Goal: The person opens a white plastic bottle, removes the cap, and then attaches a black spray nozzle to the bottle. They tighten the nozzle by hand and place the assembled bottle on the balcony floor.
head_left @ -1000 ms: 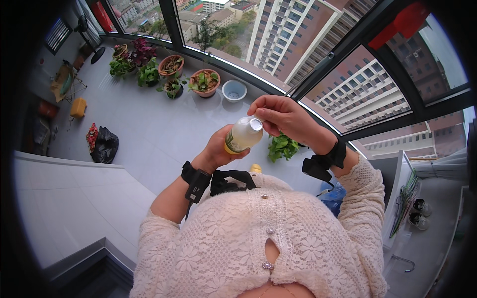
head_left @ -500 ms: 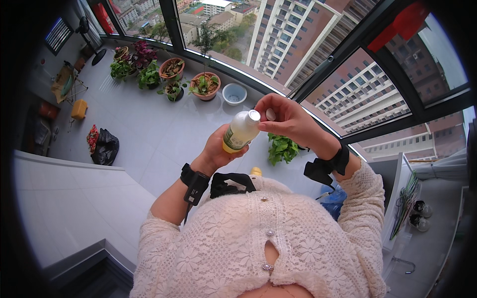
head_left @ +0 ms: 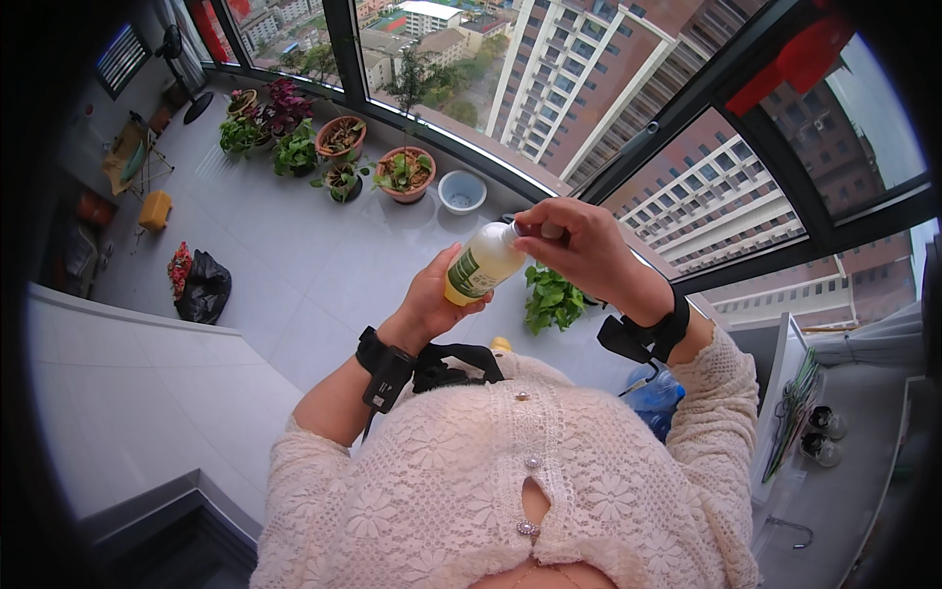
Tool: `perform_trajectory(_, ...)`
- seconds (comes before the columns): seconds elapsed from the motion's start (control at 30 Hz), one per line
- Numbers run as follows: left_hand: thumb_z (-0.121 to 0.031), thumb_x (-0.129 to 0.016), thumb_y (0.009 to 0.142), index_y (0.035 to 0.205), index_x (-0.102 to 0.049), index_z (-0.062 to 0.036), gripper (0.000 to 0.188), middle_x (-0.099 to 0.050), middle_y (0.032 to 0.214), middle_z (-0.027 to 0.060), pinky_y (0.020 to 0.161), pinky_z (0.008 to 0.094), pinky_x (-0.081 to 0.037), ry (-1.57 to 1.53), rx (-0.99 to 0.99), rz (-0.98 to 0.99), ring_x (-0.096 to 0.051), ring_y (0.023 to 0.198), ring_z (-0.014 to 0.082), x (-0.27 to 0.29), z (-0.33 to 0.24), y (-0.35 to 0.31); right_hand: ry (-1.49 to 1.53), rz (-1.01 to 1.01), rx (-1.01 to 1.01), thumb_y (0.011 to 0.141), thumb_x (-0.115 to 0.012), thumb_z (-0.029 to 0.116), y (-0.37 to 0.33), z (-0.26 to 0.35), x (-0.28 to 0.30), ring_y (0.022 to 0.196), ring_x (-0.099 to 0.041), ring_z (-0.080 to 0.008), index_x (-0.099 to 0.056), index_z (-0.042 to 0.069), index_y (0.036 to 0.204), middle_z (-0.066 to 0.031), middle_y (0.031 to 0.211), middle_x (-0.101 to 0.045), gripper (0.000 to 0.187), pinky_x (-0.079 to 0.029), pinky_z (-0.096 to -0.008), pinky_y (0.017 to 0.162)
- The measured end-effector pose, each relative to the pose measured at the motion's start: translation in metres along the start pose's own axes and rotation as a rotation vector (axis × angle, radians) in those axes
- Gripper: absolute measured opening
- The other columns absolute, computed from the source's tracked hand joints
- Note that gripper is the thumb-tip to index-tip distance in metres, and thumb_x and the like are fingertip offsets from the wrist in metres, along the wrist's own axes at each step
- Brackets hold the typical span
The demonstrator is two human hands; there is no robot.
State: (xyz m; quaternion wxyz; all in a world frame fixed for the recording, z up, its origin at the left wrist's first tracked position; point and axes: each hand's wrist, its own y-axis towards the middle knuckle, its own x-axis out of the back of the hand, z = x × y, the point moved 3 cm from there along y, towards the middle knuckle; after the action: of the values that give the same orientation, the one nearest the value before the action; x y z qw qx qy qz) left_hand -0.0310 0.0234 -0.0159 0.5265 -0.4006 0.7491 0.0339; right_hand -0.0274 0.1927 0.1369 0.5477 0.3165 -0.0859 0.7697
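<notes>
My left hand [head_left: 432, 300] is wrapped around the lower part of a translucent white bottle [head_left: 483, 262] with a green label and yellow liquid at its bottom. The bottle tilts, its neck up and to the right. My right hand [head_left: 581, 245] is closed at the bottle's mouth, with thumb and index finger pinching at the rim. A small pale round bottle cap [head_left: 552, 229] shows among the curled fingers of that hand. The fingertips partly hide the mouth, so what they pinch there cannot be made out.
Potted plants [head_left: 405, 174] and a pale basin [head_left: 462, 191] stand along the window. A leafy green plant [head_left: 554, 297] is below my right hand. A black bag [head_left: 204, 287] and a yellow container [head_left: 155, 210] are on the floor at left, a white cabinet [head_left: 147, 393] nearer.
My right hand has come onto the bottle's mouth, covering the shiny top that showed before. The bottle has tipped further to the right, still in my left hand.
</notes>
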Motion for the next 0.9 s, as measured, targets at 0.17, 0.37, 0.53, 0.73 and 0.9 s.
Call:
perform_trajectory(0.17, -0.043, -0.034, 0.098, 0.117, -0.052, -0.0099, 0.042, -0.060, 0.094, 0.0085, 0.054, 0.0273, -0.050, -0.001, 0.001, -0.005, -0.062, 0.072, 0.0209, -0.002, -0.001, 0.000, -0.108, -0.013, 0.079, 0.083, -0.068, 0.008, 0.001, 0.007, 0.001, 0.060, -0.055, -0.0081, -0.063, -0.001, 0.094, -0.0063, 0.072, -0.059, 0.015, -0.045, -0.0239, 0.054)
perform_trajectory(0.37, -0.044, -0.034, 0.098, 0.116, -0.052, -0.0101, 0.043, -0.061, 0.092, 0.0075, 0.053, 0.0266, -0.049, -0.003, 0.024, 0.017, -0.061, 0.071, 0.0210, 0.000, 0.000, 0.000, 0.086, 0.064, 0.035, 0.086, -0.065, 0.007, 0.004, 0.002, 0.002, 0.060, -0.053, -0.0055, -0.063, -0.001, 0.093, -0.0018, 0.072, -0.060, 0.011, -0.043, -0.0227, 0.054)
perform_trajectory(0.53, -0.045, -0.035, 0.098, 0.114, -0.055, -0.0115, 0.042, -0.062, 0.095, 0.0073, 0.057, 0.0291, -0.050, 0.088, 0.039, 0.106, -0.061, 0.071, 0.0211, 0.004, -0.004, -0.001, 0.344, 0.246, -0.205, 0.088, -0.064, 0.009, 0.006, -0.008, 0.003, 0.058, -0.041, -0.0011, -0.063, 0.002, 0.093, 0.0066, 0.066, -0.052, 0.009, -0.034, -0.0190, 0.053)
perform_trajectory(0.73, -0.046, -0.036, 0.097, 0.112, -0.056, -0.0108, 0.043, -0.064, 0.094, 0.0079, 0.059, 0.0307, -0.052, 0.111, 0.055, 0.046, -0.062, 0.072, 0.0206, 0.008, -0.002, 0.001, 0.318, 0.425, -0.251, 0.088, -0.066, 0.014, 0.012, -0.001, 0.006, 0.060, -0.040, -0.0021, -0.063, 0.004, 0.091, 0.0073, 0.066, -0.050, 0.011, -0.034, -0.0199, 0.055)
perform_trajectory(0.9, -0.046, -0.037, 0.097, 0.111, -0.056, -0.0098, 0.043, -0.064, 0.092, 0.0083, 0.058, 0.0300, -0.053, 0.155, 0.098, 0.125, -0.063, 0.074, 0.0202, 0.015, -0.001, 0.004, 0.246, 0.558, -0.292, 0.085, -0.068, 0.014, 0.019, 0.002, 0.007, 0.062, -0.041, -0.0036, -0.061, 0.006, 0.089, 0.0074, 0.067, -0.050, 0.012, -0.036, -0.0213, 0.058)
